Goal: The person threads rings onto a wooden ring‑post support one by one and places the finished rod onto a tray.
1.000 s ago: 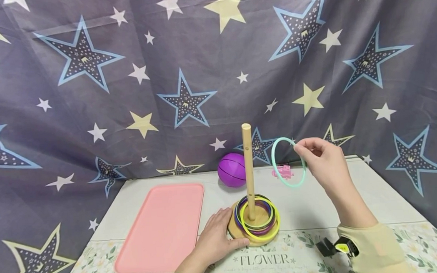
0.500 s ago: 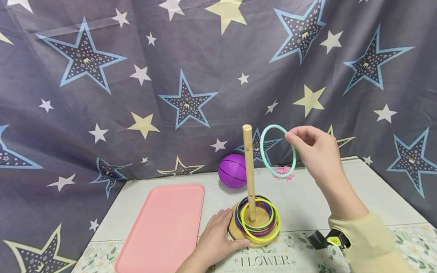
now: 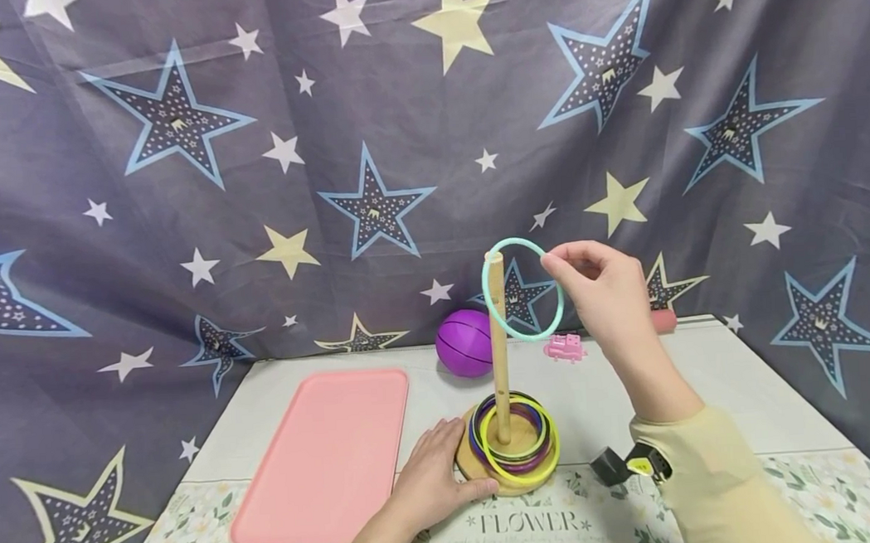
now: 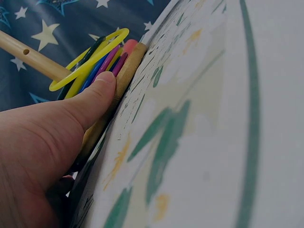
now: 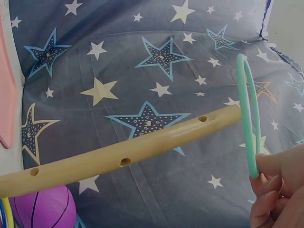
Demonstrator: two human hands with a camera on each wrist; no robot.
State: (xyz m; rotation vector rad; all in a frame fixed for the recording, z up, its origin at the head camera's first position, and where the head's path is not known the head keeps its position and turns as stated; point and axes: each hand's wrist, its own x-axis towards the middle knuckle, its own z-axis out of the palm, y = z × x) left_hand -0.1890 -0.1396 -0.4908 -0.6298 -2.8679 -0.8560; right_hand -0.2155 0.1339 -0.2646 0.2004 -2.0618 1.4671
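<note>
With the left hand (image 3: 433, 479) resting open-fingered against the wooden base (image 3: 477, 472) at its 9 o'clock, the right hand (image 3: 601, 290) pinching the mint ring (image 3: 522, 289) should level it over the peg (image 3: 498, 346) tip at 12 o'clock before releasing.

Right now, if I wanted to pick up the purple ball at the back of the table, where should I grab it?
Probably from above, fingers spread around the widest part of the round purple ball. It is smooth with no handle, so a pinch might slip. Come from the left side, since the wooden peg and small pink toy stand to its right.
</note>
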